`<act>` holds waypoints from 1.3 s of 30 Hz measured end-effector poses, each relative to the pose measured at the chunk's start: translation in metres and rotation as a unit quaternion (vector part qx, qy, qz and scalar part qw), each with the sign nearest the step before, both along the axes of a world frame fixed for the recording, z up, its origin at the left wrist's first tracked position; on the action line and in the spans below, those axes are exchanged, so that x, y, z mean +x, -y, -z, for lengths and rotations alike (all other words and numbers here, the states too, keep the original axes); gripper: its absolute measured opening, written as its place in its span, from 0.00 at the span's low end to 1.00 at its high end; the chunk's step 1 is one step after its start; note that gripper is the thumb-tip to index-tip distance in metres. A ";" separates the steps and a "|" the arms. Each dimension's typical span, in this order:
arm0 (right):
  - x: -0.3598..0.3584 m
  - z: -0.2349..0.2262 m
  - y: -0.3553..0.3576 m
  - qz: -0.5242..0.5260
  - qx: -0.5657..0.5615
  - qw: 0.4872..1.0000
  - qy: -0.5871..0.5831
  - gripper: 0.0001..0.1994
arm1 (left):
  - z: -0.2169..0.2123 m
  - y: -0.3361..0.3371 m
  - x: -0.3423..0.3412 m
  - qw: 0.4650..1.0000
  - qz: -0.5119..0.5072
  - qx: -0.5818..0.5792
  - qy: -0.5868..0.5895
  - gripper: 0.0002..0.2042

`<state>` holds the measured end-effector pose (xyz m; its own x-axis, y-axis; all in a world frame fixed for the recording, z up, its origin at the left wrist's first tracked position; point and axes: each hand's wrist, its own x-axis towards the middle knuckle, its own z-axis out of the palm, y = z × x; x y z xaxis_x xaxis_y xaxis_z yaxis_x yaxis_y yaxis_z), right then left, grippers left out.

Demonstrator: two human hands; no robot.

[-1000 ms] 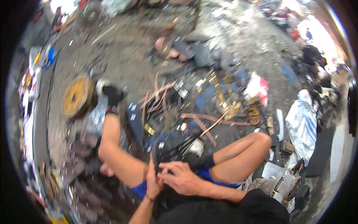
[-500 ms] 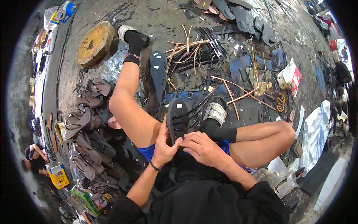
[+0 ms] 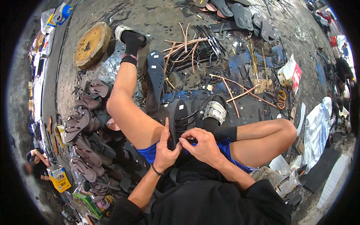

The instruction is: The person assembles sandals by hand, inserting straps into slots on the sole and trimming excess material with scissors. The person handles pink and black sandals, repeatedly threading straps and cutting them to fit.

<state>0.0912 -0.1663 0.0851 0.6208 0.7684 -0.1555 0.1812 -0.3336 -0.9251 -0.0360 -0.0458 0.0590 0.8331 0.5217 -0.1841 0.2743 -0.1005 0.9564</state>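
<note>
A dark sandal (image 3: 177,109) with a small white sticker stands toe-away between my legs, thin black straps crossing it and sticking out to the right. My left hand (image 3: 165,153) grips its heel end, the index finger stretched along the left edge. On the other side my right hand (image 3: 204,145) is closed in a pinch at the sandal's near right edge, by a strap; the fingertips hide the exact spot. Beyond my left thigh lies a loose dark sole (image 3: 154,77) with white stickers.
Finished-looking sandals (image 3: 80,127) are heaped on the left. Ahead lie black and tan strips (image 3: 193,47), with grey soles (image 3: 242,17) beyond. A round wooden block (image 3: 92,45) is at far left. White plastic sheeting (image 3: 317,131) lies right; another person's arm (image 3: 39,155) shows at the left edge.
My right hand has turned, its fingers now curled into a tighter pinch beside the sandal. The straps sticking out look drawn in closer. My left hand keeps its hold; the view has shifted slightly.
</note>
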 end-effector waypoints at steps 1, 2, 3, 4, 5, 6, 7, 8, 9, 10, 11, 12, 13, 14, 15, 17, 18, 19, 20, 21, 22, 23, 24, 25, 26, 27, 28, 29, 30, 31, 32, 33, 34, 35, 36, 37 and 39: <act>0.000 0.000 -0.002 0.004 0.004 1.000 0.008 0.06 | 0.002 0.001 -0.001 1.000 0.003 0.028 -0.002 0.45; -0.001 0.000 -0.004 0.008 0.007 1.000 0.016 0.07 | 0.001 0.002 -0.001 1.000 0.001 0.029 -0.002 0.44; -0.001 0.001 -0.005 0.012 0.012 1.000 0.024 0.07 | 0.001 0.003 -0.001 1.000 0.000 0.031 -0.001 0.44; -0.001 0.002 -0.004 0.018 0.008 1.000 0.004 0.07 | 0.000 0.003 0.000 0.999 -0.002 0.033 -0.001 0.44; -0.002 0.004 -0.002 0.024 0.005 1.000 -0.016 0.07 | -0.003 0.003 -0.001 1.000 0.000 0.022 -0.009 0.44; -0.003 0.006 0.000 0.030 0.002 0.999 -0.035 0.07 | -0.007 0.004 0.000 1.000 0.001 0.012 -0.018 0.43; -0.006 0.007 -0.001 0.046 0.004 0.998 -0.051 0.08 | -0.009 0.005 0.000 1.000 0.002 0.002 -0.026 0.43; -0.011 0.008 -0.002 0.063 0.007 0.996 -0.066 0.08 | -0.008 0.005 0.001 1.000 -0.001 0.011 -0.013 0.42; -0.015 0.010 -0.002 0.079 0.009 0.994 -0.081 0.08 | -0.006 0.005 0.003 1.000 -0.005 0.019 -0.001 0.42; -0.016 0.013 -0.001 0.070 0.021 0.993 -0.091 0.09 | -0.004 0.005 0.004 1.000 -0.008 0.028 0.012 0.42; -0.015 0.013 0.001 0.048 0.016 0.994 -0.098 0.09 | -0.001 0.006 0.003 0.999 -0.007 0.035 0.011 0.42; -0.010 0.008 0.002 0.028 0.011 0.994 -0.104 0.08 | 0.001 0.007 0.002 0.999 -0.004 0.043 0.011 0.42; -0.007 0.005 0.002 0.008 0.006 0.994 -0.110 0.08 | 0.001 0.007 0.001 0.999 -0.001 0.051 0.012 0.42; -0.007 0.006 0.001 0.014 0.004 0.994 -0.109 0.08 | 0.000 0.006 0.001 0.998 0.005 0.057 0.002 0.42; -0.009 0.008 0.000 0.019 0.003 0.994 -0.108 0.08 | -0.005 0.004 0.003 0.998 0.010 0.064 -0.007 0.42; -0.005 0.010 0.002 0.007 0.004 0.996 -0.090 0.09 | -0.008 0.005 0.005 0.997 0.025 0.064 -0.018 0.42; -0.001 0.011 0.005 -0.015 0.011 0.997 -0.076 0.09 | -0.010 0.004 0.003 0.997 0.030 0.063 -0.023 0.42; 0.005 0.010 0.007 -0.037 0.017 0.997 -0.062 0.09 | -0.011 0.004 0.002 0.997 0.035 0.061 -0.029 0.42; 0.009 0.000 0.011 -0.053 -0.028 0.997 -0.038 0.10 | -0.010 0.003 0.001 0.999 0.034 0.026 -0.033 0.41; 0.008 0.000 0.010 -0.025 -0.029 0.997 -0.064 0.10 | -0.007 0.004 0.003 0.998 0.036 0.046 -0.019 0.41; 0.004 0.002 0.009 0.002 -0.029 0.996 -0.089 0.11 | -0.002 0.006 0.005 0.997 0.038 0.065 -0.006 0.41; 0.001 0.002 0.006 0.030 -0.029 0.993 -0.114 0.11 | 0.000 0.006 0.007 0.996 0.040 0.084 0.008 0.41; 0.004 -0.004 -0.002 0.062 -0.077 0.981 -0.164 0.13 | -0.008 0.003 0.012 0.996 0.032 0.088 0.001 0.41; 0.006 -0.007 -0.002 0.070 -0.010 0.997 -0.024 0.14 | -0.010 0.001 0.017 1.000 -0.010 -0.001 0.014 0.41; 0.008 -0.010 -0.003 0.077 0.056 0.988 0.118 0.15 | -0.011 -0.001 0.022 0.994 -0.051 -0.090 0.026 0.41; 0.010 -0.012 -0.003 0.080 0.123 0.956 0.256 0.16 | -0.012 -0.005 0.028 0.979 -0.093 -0.176 0.039 0.41; 0.014 -0.029 -0.001 0.123 0.102 0.936 0.314 0.19 | -0.017 -0.015 0.036 0.963 -0.125 -0.219 0.096 0.41; 0.017 -0.028 0.001 0.149 0.094 0.963 0.204 0.21 | -0.026 -0.020 0.044 0.954 -0.146 -0.238 0.107 0.40; 0.022 -0.028 0.004 0.176 0.085 0.975 0.101 0.23 | -0.031 -0.016 0.051 0.944 -0.163 -0.258 0.126 0.40; 0.026 -0.027 0.004 0.200 0.076 0.977 -0.004 0.26 | -0.035 -0.011 0.058 0.933 -0.178 -0.278 0.144 0.39; 0.028 -0.023 0.001 0.154 0.061 0.975 -0.148 0.30 | -0.037 -0.005 0.065 0.939 -0.171 -0.262 0.146 0.39; 0.029 -0.012 0.002 0.113 0.056 0.984 -0.123 0.29 | -0.038 0.000 0.071 0.943 -0.158 -0.248 0.152 0.39; 0.032 -0.005 0.003 0.126 0.084 0.974 -0.170 0.28 | -0.035 0.003 0.072 0.942 -0.135 -0.257 0.168 0.37; 0.036 -0.002 0.004 0.139 0.113 0.960 -0.216 0.28 | -0.030 -0.002 0.071 0.898 -0.130 -0.368 0.204 0.36; 0.041 -0.010 0.005 0.140 0.118 0.957 -0.224 0.27 | -0.024 -0.011 0.063 0.841 -0.126 -0.472 0.231 0.35; 0.044 -0.025 0.003 0.140 0.124 0.954 -0.235 0.27 | -0.024 -0.012 0.061 0.839 -0.138 -0.481 0.214 0.32; 0.047 -0.034 0.002 0.139 0.142 0.948 -0.248 0.27 | -0.025 -0.014 0.062 0.843 -0.145 -0.482 0.191 0.30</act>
